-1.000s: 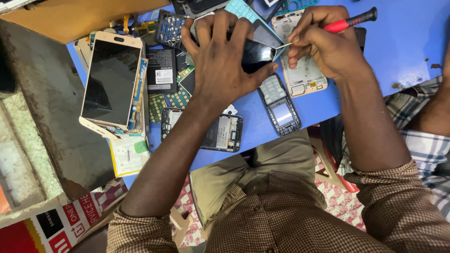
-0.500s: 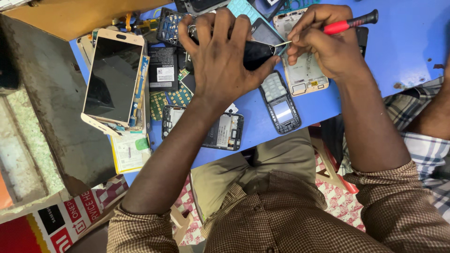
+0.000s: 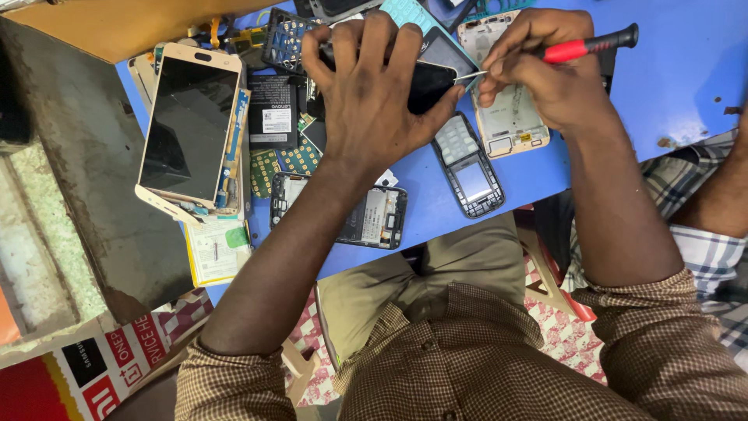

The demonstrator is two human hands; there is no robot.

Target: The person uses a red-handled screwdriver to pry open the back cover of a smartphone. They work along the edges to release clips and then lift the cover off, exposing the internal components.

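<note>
Head camera, looking straight down: nearest are the person's brown checked sleeves and khaki lap, with a red-and-white patterned seat [image 3: 557,331] beneath. Beyond the lap lies the blue table [image 3: 686,70], its surface scuffed and chipped in spots. At the near edge sit an opened phone frame [image 3: 366,218] showing its inner parts and a keypad phone housing [image 3: 470,168].

Further in, the left hand [image 3: 374,101] is spread and pressed over a dark phone [image 3: 428,84], fingers curled over its far edge to pin it down. The right hand [image 3: 541,74] pinches a red-handled screwdriver [image 3: 580,48], whose thin metal tip meets the phone's right end. Judging by this, the phone is not yet opened, since its body looks whole under the palm; the work seems at an early stage.

To the left lie a gold-framed smartphone [image 3: 187,125] with a dark screen, a black battery [image 3: 273,113] and green circuit boards [image 3: 284,160]. A pale back cover [image 3: 510,129] lies under the right hand.

Around: a grey concrete ledge [image 3: 93,179] on the left, printed posters [image 3: 93,366] on the floor, and another person's checked sleeve [image 3: 701,226] at the right.
</note>
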